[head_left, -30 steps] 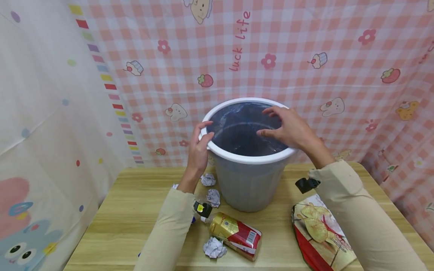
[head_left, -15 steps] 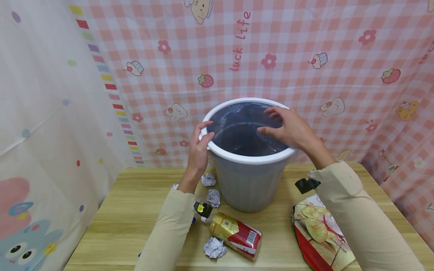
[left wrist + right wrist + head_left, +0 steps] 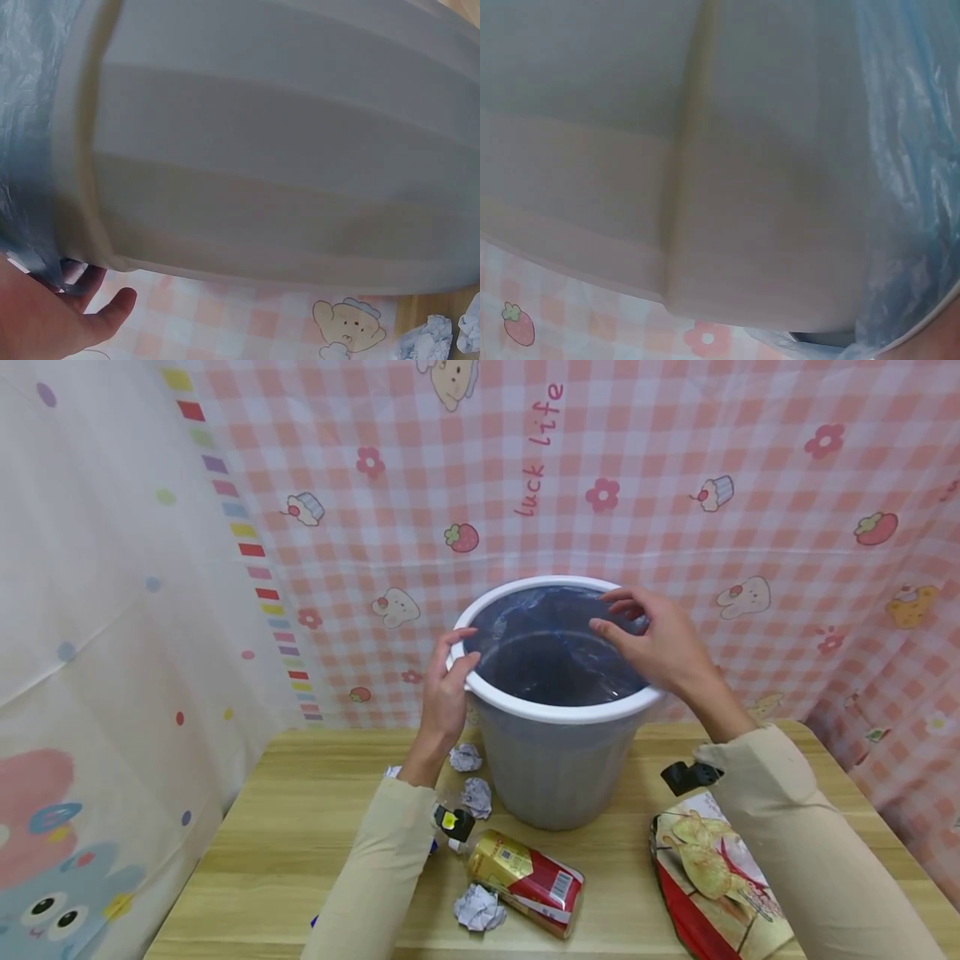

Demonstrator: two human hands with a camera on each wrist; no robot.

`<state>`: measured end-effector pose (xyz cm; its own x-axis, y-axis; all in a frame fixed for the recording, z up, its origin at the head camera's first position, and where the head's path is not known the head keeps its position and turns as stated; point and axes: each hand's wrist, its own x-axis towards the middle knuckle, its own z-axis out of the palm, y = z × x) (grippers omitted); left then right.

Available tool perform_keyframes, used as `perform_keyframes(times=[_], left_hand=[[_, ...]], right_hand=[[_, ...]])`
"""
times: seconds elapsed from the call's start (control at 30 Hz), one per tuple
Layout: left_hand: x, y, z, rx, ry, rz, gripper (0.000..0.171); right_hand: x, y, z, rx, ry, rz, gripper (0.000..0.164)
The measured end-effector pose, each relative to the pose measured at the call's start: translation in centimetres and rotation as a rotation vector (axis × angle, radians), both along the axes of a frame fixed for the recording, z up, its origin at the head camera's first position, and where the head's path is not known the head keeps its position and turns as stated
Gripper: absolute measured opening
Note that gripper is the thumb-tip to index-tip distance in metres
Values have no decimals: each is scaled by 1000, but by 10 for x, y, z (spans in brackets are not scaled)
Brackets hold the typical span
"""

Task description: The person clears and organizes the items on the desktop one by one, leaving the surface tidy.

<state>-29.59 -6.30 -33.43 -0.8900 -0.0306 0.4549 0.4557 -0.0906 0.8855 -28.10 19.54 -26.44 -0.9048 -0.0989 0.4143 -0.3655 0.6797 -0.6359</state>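
A grey bin (image 3: 562,777) with a broad white rim (image 3: 558,713) stands upright on the table, toward its back edge, lined with a thin, shiny, bluish film (image 3: 525,625) that catches creases of light. The left hand (image 3: 444,693) grips the rim at the bin's left, thumb and fingers curled over it; the right hand (image 3: 663,639) reaches over the opposite side, thumb and fingertips apart above the opening. The bin's bottom inside is too dark to make out, and the right wrist view shows barely a scrap of its hand. Sleeves (image 3: 375,877) cover part of a chip packet (image 3: 712,868) and a blue thing (image 3: 315,921), seen only as a sliver. A red-and-gold bottle (image 3: 528,881) and crumpled paper balls (image 3: 480,908) lie on the wood-grain table (image 3: 300,827); behind hangs pink checked cloth (image 3: 337,560), with pale dotted fabric (image 3: 112,568) at left.
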Motion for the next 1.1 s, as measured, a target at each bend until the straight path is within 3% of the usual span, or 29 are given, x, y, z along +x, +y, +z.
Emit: perform_keyframes(times=[0.47, 0.9, 1.1], left_hand=[[-1, -1, -1, -50, -7, 26, 36], [0, -1, -2, -51, -15, 42, 36], [0, -1, -1, -56, -22, 34, 36]], right_hand=[[21, 14, -16, -198, 158, 23, 36], [48, 31, -20, -297, 181, 19, 31], [61, 43, -25, -279, 188, 21, 28]])
